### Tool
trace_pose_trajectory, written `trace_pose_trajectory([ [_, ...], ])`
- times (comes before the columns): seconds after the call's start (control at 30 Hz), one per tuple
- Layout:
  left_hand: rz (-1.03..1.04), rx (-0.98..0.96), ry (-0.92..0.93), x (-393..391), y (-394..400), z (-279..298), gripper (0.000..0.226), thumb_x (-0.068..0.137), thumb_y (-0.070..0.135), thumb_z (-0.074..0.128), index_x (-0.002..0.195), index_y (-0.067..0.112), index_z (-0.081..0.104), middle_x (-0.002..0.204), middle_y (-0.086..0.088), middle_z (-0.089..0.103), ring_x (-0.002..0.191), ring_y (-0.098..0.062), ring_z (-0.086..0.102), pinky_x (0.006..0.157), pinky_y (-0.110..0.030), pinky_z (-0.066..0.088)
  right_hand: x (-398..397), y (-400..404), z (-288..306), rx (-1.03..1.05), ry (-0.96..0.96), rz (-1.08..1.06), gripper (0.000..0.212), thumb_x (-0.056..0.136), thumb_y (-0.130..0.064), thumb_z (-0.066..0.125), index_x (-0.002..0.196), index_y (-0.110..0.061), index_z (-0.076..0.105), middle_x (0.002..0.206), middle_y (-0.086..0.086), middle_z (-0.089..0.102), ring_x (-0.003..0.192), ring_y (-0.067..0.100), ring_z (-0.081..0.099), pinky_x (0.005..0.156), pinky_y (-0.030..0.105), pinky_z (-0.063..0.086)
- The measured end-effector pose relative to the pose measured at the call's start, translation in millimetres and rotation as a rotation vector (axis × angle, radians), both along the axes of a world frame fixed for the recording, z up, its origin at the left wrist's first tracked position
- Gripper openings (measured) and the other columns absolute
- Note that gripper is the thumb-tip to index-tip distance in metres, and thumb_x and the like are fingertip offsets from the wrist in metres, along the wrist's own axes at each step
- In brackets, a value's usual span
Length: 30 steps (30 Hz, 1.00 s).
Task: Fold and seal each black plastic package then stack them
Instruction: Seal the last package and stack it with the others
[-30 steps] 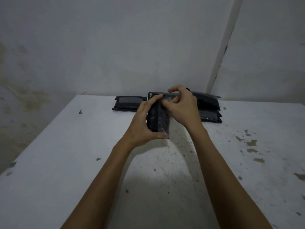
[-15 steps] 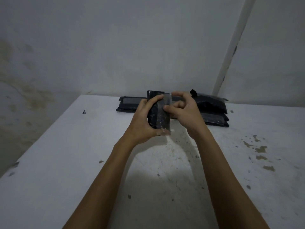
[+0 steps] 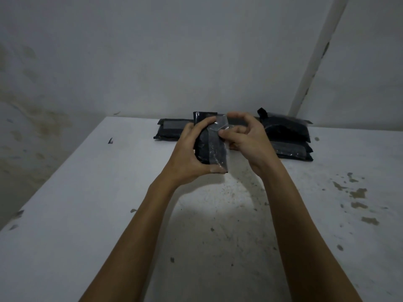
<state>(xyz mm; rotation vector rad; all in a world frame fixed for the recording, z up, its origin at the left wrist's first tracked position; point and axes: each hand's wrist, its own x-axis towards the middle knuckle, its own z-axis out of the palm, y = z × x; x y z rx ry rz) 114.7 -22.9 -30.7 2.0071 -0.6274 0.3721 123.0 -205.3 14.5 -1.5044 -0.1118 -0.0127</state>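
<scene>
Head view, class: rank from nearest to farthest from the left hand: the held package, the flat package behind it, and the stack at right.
1. Held package: gripped in the left hand.
2. Flat package: just behind, left.
3. Stack: beyond the right hand.

White scuffed table [image 3: 91,214] bears black packages [image 3: 172,131], stack [image 3: 290,144] at back

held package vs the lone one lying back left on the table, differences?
The held package is upright, off the table, gripped by the left hand; the back-left package lies flat, untouched. The held one has a clear strip coming off it, pinched by the right hand; none shows on the other. Both are black plastic.
</scene>
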Motion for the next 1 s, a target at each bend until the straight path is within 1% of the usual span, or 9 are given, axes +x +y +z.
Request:
trace_pose_trajectory([
  [0.23,0.022,-0.007,-0.004,0.5,5.2,1.8,0.119,0.054,0.034,0.102,0.155,0.026,0.039,0.142,-0.003,0.044,0.129,0.001,0.049,0.106,-0.013,0.043,-2.5,2.0,-1.0,-0.034,0.015,0.051,0.056,0.082,0.001,0.080,0.131,-0.011,0.056,0.076,-0.001,0.072,0.075,0.015,0.073,0.072,0.029,0.062],
  [0.33,0.044,-0.005,-0.006,-0.4,7.8,4.2,0.121,0.054,0.032,0.102,0.156,0.025,0.038,0.142,-0.002,0.043,0.127,0.005,0.047,0.103,-0.011,0.043,-4.4,0.3,-1.2,-0.096,0.019,0.080,0.061,0.080,0.000,0.083,0.132,-0.012,0.054,0.070,-0.003,0.070,0.070,0.012,0.071,0.067,0.026,0.058],
  [0.43,0.061,-0.013,-0.005,-1.7,8.7,6.2,0.120,0.055,0.029,0.103,0.156,0.026,0.038,0.140,-0.002,0.043,0.126,0.004,0.048,0.100,-0.008,0.043,-7.2,-1.0,-0.3,-0.165,0.045,0.144,0.067,0.076,-0.003,0.086,0.134,-0.014,0.053,0.072,-0.001,0.072,0.071,0.015,0.072,0.071,0.031,0.059],
  [0.6,0.064,0.003,0.026,-2.8,10.9,7.8,0.129,0.051,0.030,0.104,0.158,0.027,0.033,0.144,-0.002,0.040,0.133,-0.013,0.048,0.107,-0.017,0.046,-9.5,-4.5,0.0,-0.213,0.055,0.192,0.069,0.075,0.000,0.086,0.134,-0.014,0.054,0.076,0.005,0.074,0.077,0.024,0.074,0.083,0.043,0.062],
  [0.7,0.005,0.007,0.128,-4.4,13.9,8.7,0.137,0.047,0.043,0.102,0.161,0.032,0.026,0.151,0.001,0.033,0.140,-0.014,0.043,0.112,-0.029,0.047,-7.9,-6.3,-0.6,-0.211,0.065,0.185,0.067,0.074,0.001,0.086,0.132,-0.016,0.057,0.080,0.008,0.074,0.079,0.025,0.075,0.083,0.044,0.063],
  [0.77,-0.019,-0.038,0.177,-6.0,13.6,10.6,0.120,0.061,0.055,0.089,0.160,0.031,0.027,0.151,0.002,0.033,0.139,-0.007,0.042,0.109,-0.022,0.046,-7.4,-7.1,-0.8,-0.224,0.079,0.199,0.066,0.074,-0.001,0.087,0.131,-0.018,0.058,0.084,0.010,0.074,0.082,0.026,0.076,0.082,0.042,0.063],
  [0.83,0.001,-0.128,0.223,-7.4,10.6,13.4,0.086,0.085,0.056,0.069,0.159,0.029,0.033,0.145,0.004,0.038,0.133,0.002,0.044,0.108,-0.018,0.045,-7.9,-7.0,-0.5,-0.232,0.099,0.210,0.066,0.073,-0.003,0.087,0.130,-0.019,0.058,0.087,0.011,0.075,0.086,0.028,0.077,0.081,0.040,0.062],
  [0.9,0.043,-0.183,0.233,-6.9,8.7,14.3,0.062,0.099,0.040,0.058,0.157,0.028,0.038,0.141,0.007,0.042,0.128,0.007,0.047,0.109,-0.022,0.045,-8.5,-6.2,0.0,-0.228,0.114,0.215,0.064,0.073,-0.004,0.087,0.128,-0.020,0.059,0.089,0.012,0.075,0.088,0.030,0.077,0.080,0.038,0.062],
  [1.0,0.067,-0.126,0.195,-6.7,9.2,13.2,0.064,0.100,0.013,0.065,0.157,0.027,0.038,0.142,0.003,0.042,0.127,0.007,0.048,0.104,-0.017,0.046,-8.4,-6.6,0.3,-0.234,0.132,0.225,0.060,0.073,-0.003,0.086,0.125,-0.020,0.060,0.089,0.012,0.074,0.086,0.027,0.076,0.074,0.033,0.060],
])
